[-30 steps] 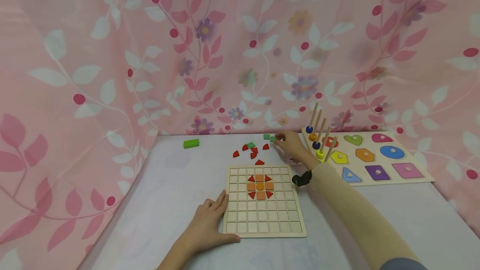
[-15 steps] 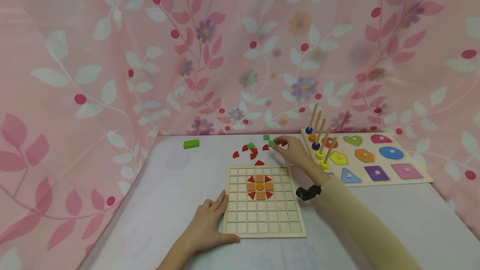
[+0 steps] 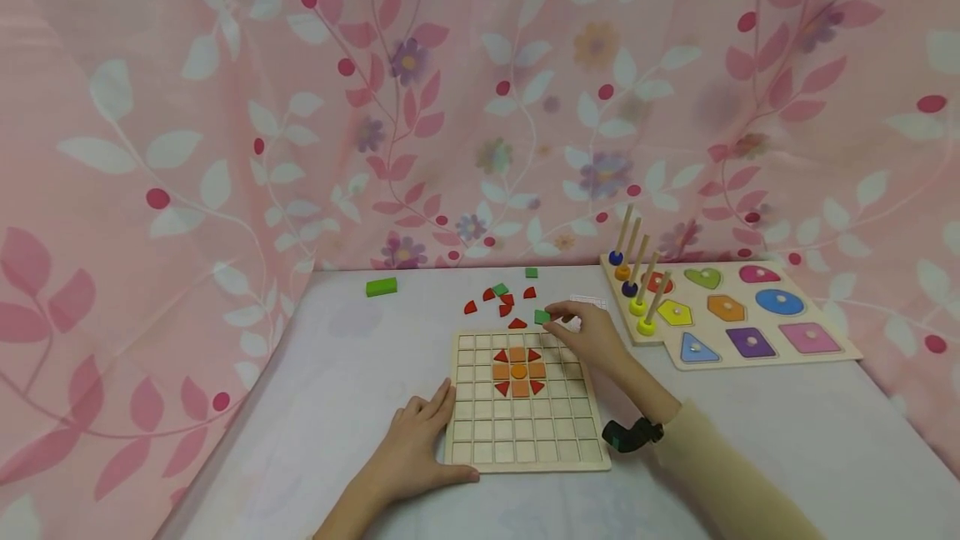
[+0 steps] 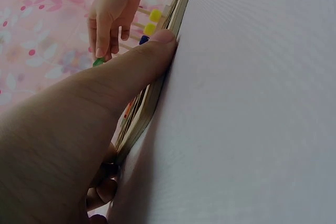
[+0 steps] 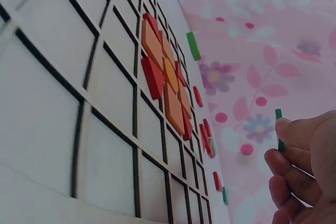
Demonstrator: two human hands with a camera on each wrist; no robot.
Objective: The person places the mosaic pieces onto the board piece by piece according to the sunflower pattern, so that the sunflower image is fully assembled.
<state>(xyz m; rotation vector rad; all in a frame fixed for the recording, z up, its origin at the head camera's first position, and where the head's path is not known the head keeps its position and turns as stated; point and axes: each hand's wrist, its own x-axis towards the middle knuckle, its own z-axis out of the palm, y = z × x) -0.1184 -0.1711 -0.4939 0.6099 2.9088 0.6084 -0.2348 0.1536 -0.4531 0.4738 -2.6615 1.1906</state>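
My right hand (image 3: 592, 340) pinches a green square tile (image 3: 542, 317) between thumb and fingertips, above the table by the board's far edge. In the right wrist view the tile (image 5: 279, 113) is seen edge-on. The wooden grid board (image 3: 525, 432) bears an orange round piece (image 3: 519, 371) with orange squares around it and red triangular pieces (image 3: 501, 355) at the corners. My left hand (image 3: 412, 452) touches the board's near left corner, fingers along the left side and thumb (image 4: 157, 43) at the front edge.
Behind the board lie several red pieces (image 3: 470, 307) and two green squares (image 3: 531, 272). A green block (image 3: 381, 287) is at the far left. A shape puzzle board (image 3: 705, 348) with ring pegs (image 3: 647, 326) stands right. A white card (image 3: 588, 302) lies partly behind my right hand.
My right hand has drawn the green square tile toward me, from beside the other green square to the board's far edge. The left hand has stayed in place.
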